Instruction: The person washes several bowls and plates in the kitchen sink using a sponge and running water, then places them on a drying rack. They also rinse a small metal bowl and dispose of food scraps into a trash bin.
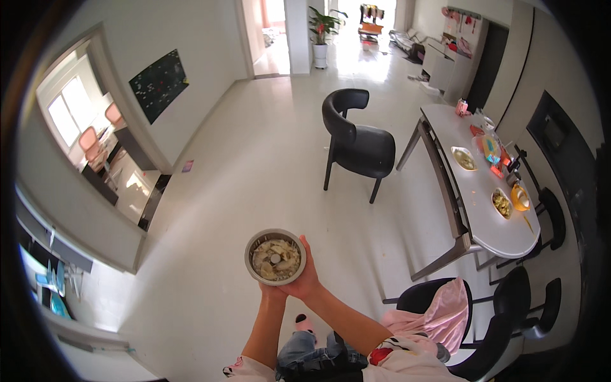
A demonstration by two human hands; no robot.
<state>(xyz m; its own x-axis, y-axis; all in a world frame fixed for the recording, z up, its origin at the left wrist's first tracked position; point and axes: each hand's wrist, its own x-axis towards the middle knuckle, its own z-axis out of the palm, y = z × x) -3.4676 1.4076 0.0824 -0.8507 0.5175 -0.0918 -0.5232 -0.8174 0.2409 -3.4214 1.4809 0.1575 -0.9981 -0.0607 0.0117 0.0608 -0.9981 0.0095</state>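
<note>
Held out in front of me over the floor is a round grey strainer basket [248,271], with slots in its inner wall and a small post in its middle. Pale food scraps [281,249] fill its bottom. My right hand [306,274] grips it along the right side and underneath, thumb up by the rim. Under the near side, my left hand [272,290] supports it; its fingers are mostly hidden by the basket.
To the right stands a dining table [477,210] with dishes of food [502,204], a yellow-orange container [520,197] and packets. A black chair [365,148] stands ahead. Pink cloth [448,305] drapes over a chair at my right. A doorway [155,200] opens on the left.
</note>
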